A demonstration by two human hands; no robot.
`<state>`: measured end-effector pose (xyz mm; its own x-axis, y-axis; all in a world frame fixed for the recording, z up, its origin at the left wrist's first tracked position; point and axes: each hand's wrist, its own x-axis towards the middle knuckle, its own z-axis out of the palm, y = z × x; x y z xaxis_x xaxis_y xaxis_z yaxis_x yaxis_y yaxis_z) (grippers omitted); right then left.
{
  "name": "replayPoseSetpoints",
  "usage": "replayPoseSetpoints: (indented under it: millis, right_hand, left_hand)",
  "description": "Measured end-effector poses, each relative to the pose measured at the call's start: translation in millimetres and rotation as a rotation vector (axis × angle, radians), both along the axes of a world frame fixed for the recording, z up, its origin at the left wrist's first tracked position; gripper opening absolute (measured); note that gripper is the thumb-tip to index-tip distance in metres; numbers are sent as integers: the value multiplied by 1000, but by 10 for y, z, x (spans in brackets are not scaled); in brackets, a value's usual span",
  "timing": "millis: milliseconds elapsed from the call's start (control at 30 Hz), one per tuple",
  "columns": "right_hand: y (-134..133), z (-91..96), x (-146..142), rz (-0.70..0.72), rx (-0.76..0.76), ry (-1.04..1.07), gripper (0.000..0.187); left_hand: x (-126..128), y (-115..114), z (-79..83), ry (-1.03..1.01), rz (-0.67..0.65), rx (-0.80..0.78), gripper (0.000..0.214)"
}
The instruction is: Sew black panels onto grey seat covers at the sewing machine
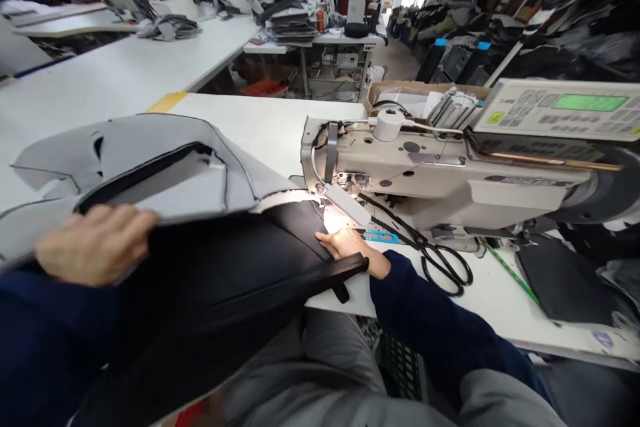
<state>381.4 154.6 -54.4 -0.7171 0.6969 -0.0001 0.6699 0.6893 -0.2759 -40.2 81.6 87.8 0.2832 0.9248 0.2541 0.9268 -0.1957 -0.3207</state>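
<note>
- Across our lap and onto the white table [270,130] lies the grey-and-black fabric piece [220,260], its far end running up to the head of the sewing machine [440,177].
- Our left hand [100,243], blurred, is closed in a fist on the edge of the piece where grey meets black; its thumb is out of sight.
- Our right hand [345,243] rests on the black side beside the needle area, index finger stretched out. We cannot tell whether its fingers pinch the cloth or only press it.
- Behind the machine we have a cardboard box [415,87] holding white sheets and a bundle of slim grey pieces [457,107]; its depth is hidden by the machine and the control panel [560,107].
- Below the table edge a green crate [400,363] shows partly between our trousers and sleeve; we cannot make out what it holds.
- Beside our right hand lie blue snips [380,236] and black scissors [421,240], the snips partly covered by our fingers.
- Glare washes out the stitching spot, so we cannot see the needle clearly.
- Our left sleeve is cut off by the frame, and a red thing [193,412] at the bottom is too little shown to name.
</note>
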Motion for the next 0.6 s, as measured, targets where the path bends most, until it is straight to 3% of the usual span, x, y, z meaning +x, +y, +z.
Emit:
replayPoseSetpoints:
  millis: [100, 200, 433, 600]
  right_hand:
    - [-2, 7, -27, 5, 28, -54, 34]
    - [-6, 17, -46, -6, 35, -104, 37]
    - [-15, -29, -41, -38, 49, -136, 39]
    - [15, -154, -8, -41, 83, -28, 39]
  left_hand:
    - [46, -496, -509, 171, -50, -54, 25]
    - [271, -738, -855, 210, -22, -105, 35]
    - [423, -819, -1033, 238, 14, -58, 32]
    - [445, -864, -1292, 163, 43, -20, 27]
